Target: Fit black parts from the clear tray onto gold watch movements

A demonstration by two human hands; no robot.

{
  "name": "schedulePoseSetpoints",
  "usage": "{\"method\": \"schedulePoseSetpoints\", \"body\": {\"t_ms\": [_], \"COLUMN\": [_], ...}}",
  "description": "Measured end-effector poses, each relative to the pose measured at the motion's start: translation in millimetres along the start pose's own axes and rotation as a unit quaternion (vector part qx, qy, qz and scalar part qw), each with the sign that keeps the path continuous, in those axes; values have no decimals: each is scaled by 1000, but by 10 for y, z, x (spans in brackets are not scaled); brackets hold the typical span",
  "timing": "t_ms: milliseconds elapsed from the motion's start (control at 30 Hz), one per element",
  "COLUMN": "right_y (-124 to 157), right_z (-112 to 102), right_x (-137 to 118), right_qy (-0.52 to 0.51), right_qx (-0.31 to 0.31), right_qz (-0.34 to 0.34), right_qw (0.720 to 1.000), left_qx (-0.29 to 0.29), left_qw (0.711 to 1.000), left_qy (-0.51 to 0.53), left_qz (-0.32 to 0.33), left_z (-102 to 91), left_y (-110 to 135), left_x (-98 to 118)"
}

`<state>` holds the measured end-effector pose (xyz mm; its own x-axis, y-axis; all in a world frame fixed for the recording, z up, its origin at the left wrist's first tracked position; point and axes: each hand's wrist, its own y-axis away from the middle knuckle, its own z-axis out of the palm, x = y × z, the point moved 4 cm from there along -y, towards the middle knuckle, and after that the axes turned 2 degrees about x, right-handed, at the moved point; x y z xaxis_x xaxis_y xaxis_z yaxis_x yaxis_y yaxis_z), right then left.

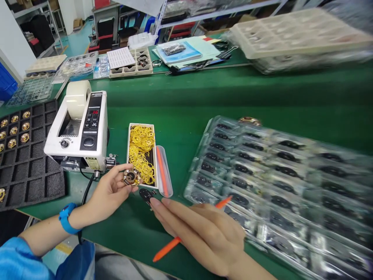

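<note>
My left hand [112, 190] pinches a round gold watch-like part [131, 177] by its rim, with a dark and silvery inside facing up. Between the fingertips of my right hand [204, 233] is a thin black disc [145, 196] with small cutouts, tilted and just apart from the gold part. An orange pointed stick [166, 249] is tucked through the same hand; its middle is hidden behind the fingers. Behind the gold part stands a white box [128, 155] of yellow rings [142, 146]. A narrow clear tray [168, 181] holding an orange strip lies beside it.
To the left are a white tape dispenser [100, 144] and a black foam tray [37, 186] with several gold parts. On the right, a clear plastic tray [221, 179] of black discs covers much of the green table [175, 97]. A gold part [250, 121] lies behind it.
</note>
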<state>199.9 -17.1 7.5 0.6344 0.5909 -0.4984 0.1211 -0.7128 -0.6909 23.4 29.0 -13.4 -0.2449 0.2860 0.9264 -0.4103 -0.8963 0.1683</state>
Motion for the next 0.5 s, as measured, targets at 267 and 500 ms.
{"method": "schedulePoseSetpoints", "body": {"t_ms": [267,500], "right_y": [-307,-300], "right_z": [247,326], "right_x": [52,112], "right_qy": [-150,-242], "right_qx": [-45,-95], "right_qz": [218,328], "right_qw": [963,908], "left_qx": [-5,-22], "left_qw": [1000,999], "left_qy": [-21,-35], "left_qz": [-1,12], "left_z": [24,49], "left_y": [42,67], "left_x": [-11,-3]}}
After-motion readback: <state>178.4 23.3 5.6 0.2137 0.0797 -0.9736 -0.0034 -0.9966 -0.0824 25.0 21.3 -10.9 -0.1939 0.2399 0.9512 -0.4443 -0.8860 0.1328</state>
